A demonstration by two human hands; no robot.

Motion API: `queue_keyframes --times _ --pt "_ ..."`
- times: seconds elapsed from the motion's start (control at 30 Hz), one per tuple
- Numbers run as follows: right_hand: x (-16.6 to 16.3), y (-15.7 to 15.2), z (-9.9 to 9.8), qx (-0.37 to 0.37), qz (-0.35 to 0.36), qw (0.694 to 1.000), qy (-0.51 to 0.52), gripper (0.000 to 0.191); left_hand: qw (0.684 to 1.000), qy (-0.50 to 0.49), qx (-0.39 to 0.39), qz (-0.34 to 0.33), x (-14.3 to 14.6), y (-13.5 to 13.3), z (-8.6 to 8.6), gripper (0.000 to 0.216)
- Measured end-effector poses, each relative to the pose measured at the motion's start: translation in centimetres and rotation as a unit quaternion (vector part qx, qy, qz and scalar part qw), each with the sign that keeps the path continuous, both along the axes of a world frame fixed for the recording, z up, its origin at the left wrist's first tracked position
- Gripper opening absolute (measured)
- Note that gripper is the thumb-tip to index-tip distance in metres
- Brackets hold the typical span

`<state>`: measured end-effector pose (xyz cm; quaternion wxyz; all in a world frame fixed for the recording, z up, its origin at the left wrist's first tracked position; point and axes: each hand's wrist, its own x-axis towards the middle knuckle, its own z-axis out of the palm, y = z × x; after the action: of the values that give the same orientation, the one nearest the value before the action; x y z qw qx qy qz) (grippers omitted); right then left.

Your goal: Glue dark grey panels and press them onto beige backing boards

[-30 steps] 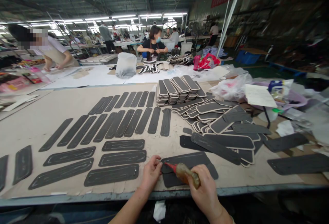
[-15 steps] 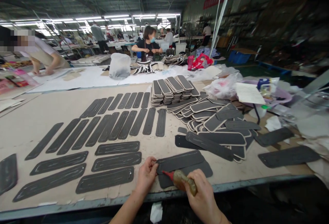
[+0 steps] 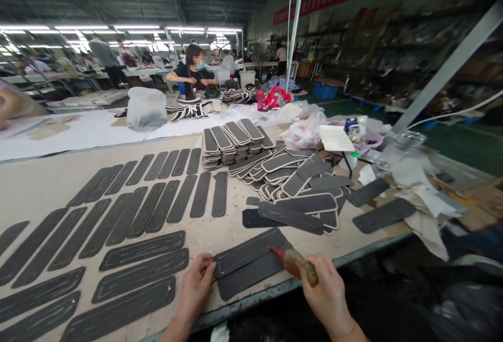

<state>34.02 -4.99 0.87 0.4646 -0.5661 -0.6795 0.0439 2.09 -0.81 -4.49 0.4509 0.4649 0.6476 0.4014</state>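
My right hand [image 3: 327, 290] is wrapped round a squeeze glue bottle [image 3: 295, 264], stained brown, with a red nozzle pointing left. The nozzle tip is at the right part of a long dark grey strip [image 3: 245, 252], close to its surface; whether it touches I cannot tell. My left hand [image 3: 197, 280] pinches the left end of this strip between thumb and fingers. Under it lies another dark strip [image 3: 251, 275], partly covered. A thin line shows along the upper strip. To the left, several dark strips [image 3: 143, 274] lie in rows with shiny glue lines along their edges.
Pale-edged strips are stacked [image 3: 231, 145] and heaped [image 3: 291, 174] beyond my hands. The table's front edge [image 3: 251, 297] runs close below. Farther off are a white plastic bag [image 3: 146, 109], a purple basin [image 3: 373, 140] and a person in dark clothes [image 3: 192, 77]. A metal pole [image 3: 451, 64] slants at right.
The bottle's nozzle has moved from the strip's left end to its right part. My left hand still pinches the left end. The view has turned right.
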Motion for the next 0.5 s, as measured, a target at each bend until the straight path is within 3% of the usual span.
queue_keyframes --times 0.13,0.23,0.5 --pt "1.9 0.2 -0.2 0.030 -0.044 0.998 -0.020 0.005 1.000 0.003 0.003 0.000 -0.1 0.0 0.1 0.038" --pt "1.2 0.4 0.0 0.040 -0.037 0.998 0.006 0.006 1.000 0.001 0.000 0.004 0.1 0.1 0.5 0.040" --pt "-6.7 0.8 -0.2 -0.036 0.135 0.986 0.094 0.013 1.000 -0.015 -0.007 0.012 0.3 0.2 0.9 0.047"
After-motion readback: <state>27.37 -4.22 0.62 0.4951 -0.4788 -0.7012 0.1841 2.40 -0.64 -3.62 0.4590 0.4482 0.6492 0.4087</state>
